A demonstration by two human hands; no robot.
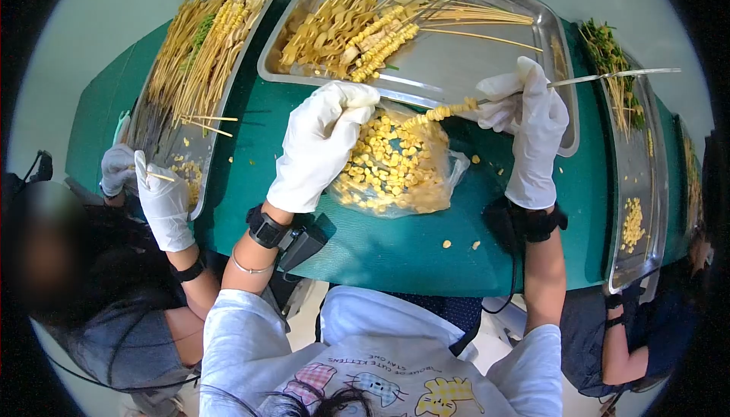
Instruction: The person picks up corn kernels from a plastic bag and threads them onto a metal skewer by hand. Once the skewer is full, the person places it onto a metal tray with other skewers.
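The right hand (532, 124) is pinching a thin skewer (578, 80) between gloved thumb and fingers, the grip pressed tight on the shaft just behind a row of threaded kernels. The skewer is lying almost level above the table (395, 250). Its bare end is pointing toward 2 o'clock and its loaded tip toward 9 o'clock, over the open bag (455, 164).

The left hand (319, 147) is reaching up from 6 o'clock with the wrist straight and the palm down. Its fingers are bunched together at the bag's upper edge, close to the skewer's tip; whether they are holding a kernel I cannot tell. The corn kernels (384, 166) are heaped loose in the bag, at the centre of the table.

The skewer is probably light and stiff but easy to snap, and it is best held near the threaded part so the tip is not wobbling. The kernels are likely small, soft and slippery under gloves, so each wants a fingertip pinch across its sides. The bag is thin and limp.

At 12 o'clock the middle tray (471, 60) is holding finished sticks. The left tray (171, 143) is sitting at 10 o'clock and the right tray (635, 181) at 3 o'clock. A co-worker's gloved hand (163, 200) is working at 9 o'clock.
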